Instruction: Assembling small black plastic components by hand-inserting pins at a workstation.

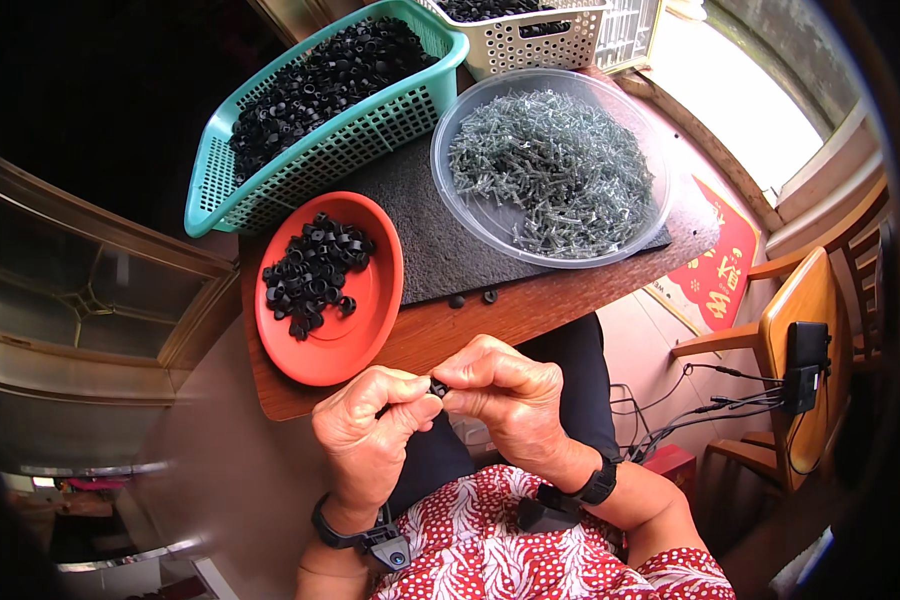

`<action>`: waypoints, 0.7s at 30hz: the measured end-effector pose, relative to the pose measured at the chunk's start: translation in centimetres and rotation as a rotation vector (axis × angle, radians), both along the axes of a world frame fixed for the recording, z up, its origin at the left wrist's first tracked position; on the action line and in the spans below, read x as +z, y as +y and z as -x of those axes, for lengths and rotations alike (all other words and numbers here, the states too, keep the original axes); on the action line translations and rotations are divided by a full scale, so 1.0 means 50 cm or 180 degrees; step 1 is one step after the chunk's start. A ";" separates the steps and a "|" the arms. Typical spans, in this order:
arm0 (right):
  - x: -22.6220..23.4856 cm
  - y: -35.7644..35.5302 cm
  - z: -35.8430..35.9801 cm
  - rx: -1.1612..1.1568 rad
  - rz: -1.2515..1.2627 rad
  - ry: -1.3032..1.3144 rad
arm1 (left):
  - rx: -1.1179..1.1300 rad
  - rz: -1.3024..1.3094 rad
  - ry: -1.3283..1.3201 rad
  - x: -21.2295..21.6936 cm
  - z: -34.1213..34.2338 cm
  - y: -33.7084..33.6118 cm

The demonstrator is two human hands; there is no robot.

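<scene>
Both my hands meet just off the table's near edge, thumbs and forefingers pinched together. Between the fingertips is a small black plastic part (438, 387), mostly covered, so its exact shape is hard to tell. My left hand (362, 425) grips it from one side and my right hand (510, 395) from the other. Closest on the table is an orange-red oval dish (378, 310) with a heap of small black plastic rings (315, 265). Farther right, a clear round tub (448, 205) holds a great many small, clear, thin plastic pieces (560, 165).
A green perforated basket (380, 125) full of black ring parts stands at the back left. Behind the tub is a beige perforated basket (530, 50). Two loose black pieces (489, 296) lie near the dark mat (435, 270). On the right, a wooden chair (800, 300) carries black boxes and cables.
</scene>
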State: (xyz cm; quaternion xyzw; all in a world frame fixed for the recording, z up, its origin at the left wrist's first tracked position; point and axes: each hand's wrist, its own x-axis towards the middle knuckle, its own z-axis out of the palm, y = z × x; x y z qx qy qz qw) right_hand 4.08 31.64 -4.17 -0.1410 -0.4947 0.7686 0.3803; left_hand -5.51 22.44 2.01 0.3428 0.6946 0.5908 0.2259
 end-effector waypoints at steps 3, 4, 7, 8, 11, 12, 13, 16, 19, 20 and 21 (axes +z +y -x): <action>0.001 0.004 0.000 -0.0154 -0.0353 -0.0115 | -0.0030 0.0064 -0.0258 0.002 0.005 0.005; 0.002 0.005 0.000 -0.0238 -0.0511 -0.0148 | -0.0048 0.0088 -0.0413 0.002 0.005 0.006; 0.000 0.010 -0.001 -0.0314 -0.0692 -0.0238 | -0.0004 0.0157 -0.0631 0.007 0.004 0.011; 0.000 0.012 -0.002 -0.0331 -0.0684 -0.0236 | -0.0020 0.0165 -0.0626 0.011 0.004 0.013; 0.002 0.016 -0.005 -0.0371 -0.0717 -0.0158 | -0.0050 0.0166 -0.0874 0.020 0.006 0.016; 0.002 0.017 -0.006 -0.0342 -0.0642 -0.0097 | -0.0116 0.0103 -0.0949 0.019 0.009 0.016; 0.003 0.018 -0.008 -0.0309 -0.0570 -0.0034 | -0.0179 0.0037 -0.1024 0.017 0.011 0.015; 0.003 0.017 -0.013 -0.0168 -0.0229 0.0036 | -0.0199 -0.0087 -0.1055 0.006 0.010 0.017; 0.004 0.016 -0.017 -0.0123 -0.0143 0.0094 | -0.0318 -0.0158 -0.1056 -0.004 0.013 0.012; 0.005 0.016 -0.018 -0.0131 -0.0139 0.0095 | -0.0325 -0.0153 -0.1055 -0.004 0.012 0.013; 0.006 0.015 -0.018 -0.0137 -0.0123 0.0110 | -0.0291 -0.0186 -0.1143 -0.004 0.012 0.015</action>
